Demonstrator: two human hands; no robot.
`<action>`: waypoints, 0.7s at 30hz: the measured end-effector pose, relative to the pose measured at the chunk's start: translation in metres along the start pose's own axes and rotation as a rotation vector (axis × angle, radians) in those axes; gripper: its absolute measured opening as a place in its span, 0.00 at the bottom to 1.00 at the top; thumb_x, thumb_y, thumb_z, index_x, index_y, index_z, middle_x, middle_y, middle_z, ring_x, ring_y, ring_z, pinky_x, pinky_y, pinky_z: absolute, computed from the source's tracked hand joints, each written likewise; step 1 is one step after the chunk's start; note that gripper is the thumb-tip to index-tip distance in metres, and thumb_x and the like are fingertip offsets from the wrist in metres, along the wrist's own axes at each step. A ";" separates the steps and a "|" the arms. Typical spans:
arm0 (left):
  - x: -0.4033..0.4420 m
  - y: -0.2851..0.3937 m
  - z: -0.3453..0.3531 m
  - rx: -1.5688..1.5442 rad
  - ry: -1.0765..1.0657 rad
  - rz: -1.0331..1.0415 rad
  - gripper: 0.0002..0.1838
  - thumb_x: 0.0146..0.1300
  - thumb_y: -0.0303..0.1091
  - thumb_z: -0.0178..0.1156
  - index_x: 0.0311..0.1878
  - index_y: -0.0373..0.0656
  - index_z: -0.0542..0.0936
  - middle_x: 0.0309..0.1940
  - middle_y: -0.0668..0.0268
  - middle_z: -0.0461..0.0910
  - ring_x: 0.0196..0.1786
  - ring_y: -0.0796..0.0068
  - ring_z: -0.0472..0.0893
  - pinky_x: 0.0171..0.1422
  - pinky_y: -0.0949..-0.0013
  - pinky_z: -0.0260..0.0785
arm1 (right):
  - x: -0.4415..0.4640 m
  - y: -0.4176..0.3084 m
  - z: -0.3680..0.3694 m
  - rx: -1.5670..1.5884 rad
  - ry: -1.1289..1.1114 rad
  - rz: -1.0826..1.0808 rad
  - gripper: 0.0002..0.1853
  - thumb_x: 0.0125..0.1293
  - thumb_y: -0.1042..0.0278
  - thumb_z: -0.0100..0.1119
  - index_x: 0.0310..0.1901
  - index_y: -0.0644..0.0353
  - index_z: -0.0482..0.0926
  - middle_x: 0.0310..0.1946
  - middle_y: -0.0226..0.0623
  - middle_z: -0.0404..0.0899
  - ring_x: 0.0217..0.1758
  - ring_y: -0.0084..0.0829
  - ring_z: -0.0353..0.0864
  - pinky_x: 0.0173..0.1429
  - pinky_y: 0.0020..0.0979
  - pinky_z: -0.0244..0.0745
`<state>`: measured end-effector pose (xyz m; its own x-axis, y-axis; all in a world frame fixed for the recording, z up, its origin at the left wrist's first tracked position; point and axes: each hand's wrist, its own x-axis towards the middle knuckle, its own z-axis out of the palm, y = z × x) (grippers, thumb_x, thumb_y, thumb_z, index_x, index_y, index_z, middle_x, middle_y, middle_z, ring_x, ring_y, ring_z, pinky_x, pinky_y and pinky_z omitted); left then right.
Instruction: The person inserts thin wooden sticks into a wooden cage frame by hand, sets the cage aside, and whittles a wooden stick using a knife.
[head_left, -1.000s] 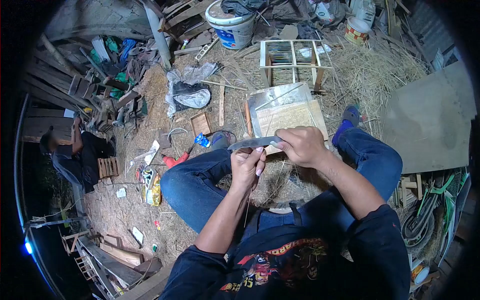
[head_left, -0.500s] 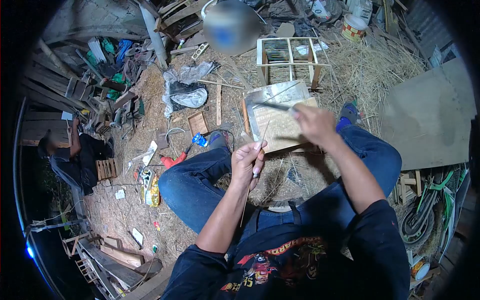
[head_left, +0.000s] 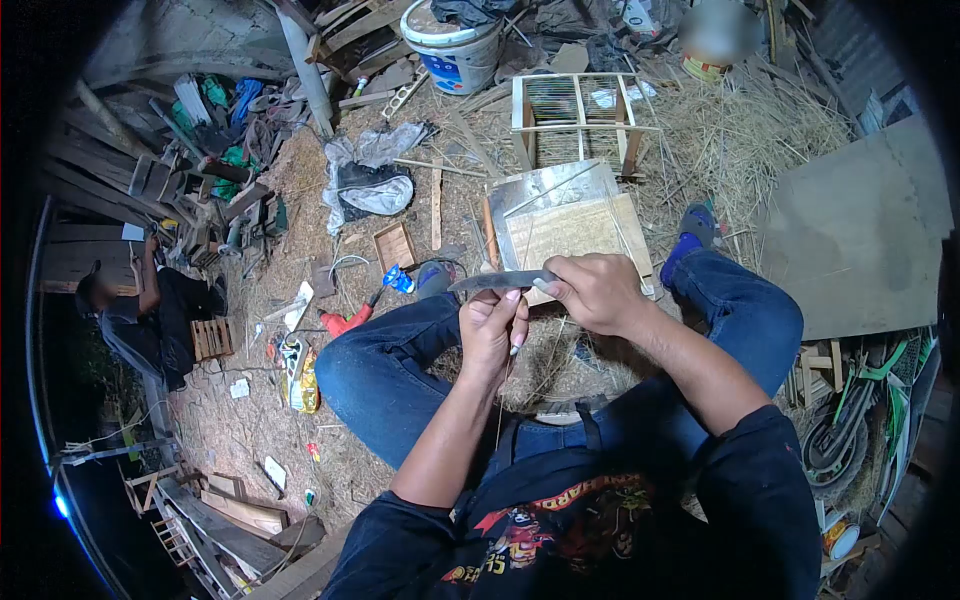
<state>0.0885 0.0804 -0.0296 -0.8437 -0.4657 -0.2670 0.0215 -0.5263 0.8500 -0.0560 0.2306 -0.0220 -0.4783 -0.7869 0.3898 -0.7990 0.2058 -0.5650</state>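
At the centre of the frame, the right hand is closed round the handle of a knife with a long, dark metal blade, which points toward the left of the frame. Just left of it, the left hand pinches a thin, straw-coloured stick between thumb and curled fingers, its lower end trailing down toward the lap. The blade lies across the left hand's fingertips; whether its edge touches the stick is hidden. Beyond the hands, slightly above centre, a pale rectangular wooden board lies over a dull grey sheet. Above these, at upper centre, stands a pale wooden frame lined with thin rods. Left of centre, a shallow brown wooden box sits on the straw-strewn floor, near a red-and-blue tool beside the knee. A person in dark clothes sits at the far left.
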 end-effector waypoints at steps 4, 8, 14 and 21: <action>0.000 0.002 -0.002 0.015 -0.011 0.003 0.06 0.75 0.30 0.64 0.46 0.36 0.81 0.27 0.64 0.81 0.14 0.82 0.67 0.18 0.77 0.56 | -0.001 0.003 -0.001 -0.042 -0.017 -0.012 0.13 0.75 0.49 0.59 0.41 0.49 0.81 0.24 0.35 0.85 0.27 0.42 0.88 0.27 0.45 0.78; 0.001 0.001 -0.004 0.016 -0.028 -0.019 0.08 0.76 0.30 0.64 0.47 0.34 0.82 0.26 0.65 0.80 0.14 0.83 0.66 0.18 0.77 0.55 | -0.002 0.011 0.003 -0.091 0.011 -0.030 0.13 0.74 0.48 0.59 0.40 0.49 0.81 0.23 0.34 0.84 0.26 0.41 0.87 0.26 0.44 0.78; -0.004 0.000 -0.004 0.047 -0.018 -0.042 0.12 0.78 0.33 0.63 0.50 0.32 0.84 0.26 0.67 0.80 0.14 0.84 0.67 0.18 0.78 0.56 | 0.008 0.034 -0.010 -0.200 0.010 0.133 0.16 0.77 0.47 0.56 0.40 0.49 0.82 0.22 0.33 0.83 0.24 0.40 0.86 0.25 0.44 0.76; -0.004 0.010 -0.013 0.054 0.031 0.044 0.14 0.80 0.35 0.61 0.57 0.33 0.83 0.27 0.68 0.80 0.17 0.84 0.69 0.20 0.79 0.59 | 0.005 0.017 -0.018 -0.014 0.126 0.176 0.19 0.81 0.46 0.51 0.46 0.50 0.85 0.21 0.34 0.81 0.23 0.39 0.84 0.27 0.43 0.75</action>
<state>0.0989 0.0679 -0.0259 -0.8253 -0.5102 -0.2421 0.0288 -0.4661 0.8842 -0.0782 0.2408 -0.0161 -0.6524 -0.6589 0.3744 -0.7036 0.3428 -0.6225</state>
